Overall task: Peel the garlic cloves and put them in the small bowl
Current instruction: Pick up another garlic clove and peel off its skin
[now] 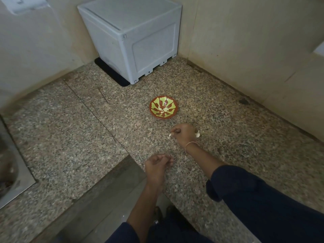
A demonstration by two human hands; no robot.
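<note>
You have nothing here that can be read: the pale sheet on the wall at the upper left carries marks too blurred to make out, and the grey box in the corner shows no legible lettering.

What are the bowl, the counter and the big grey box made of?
Bowl: looks like glazed ceramic or clay, going by the reddish-brown rim and the glossy painted green pattern.
Counter: polished stone, probably granite, with fine brown, black and pale speckles and a faint sheen.
Box: likely moulded plastic, an even matte grey with rounded corners and a recessed panel.
</note>
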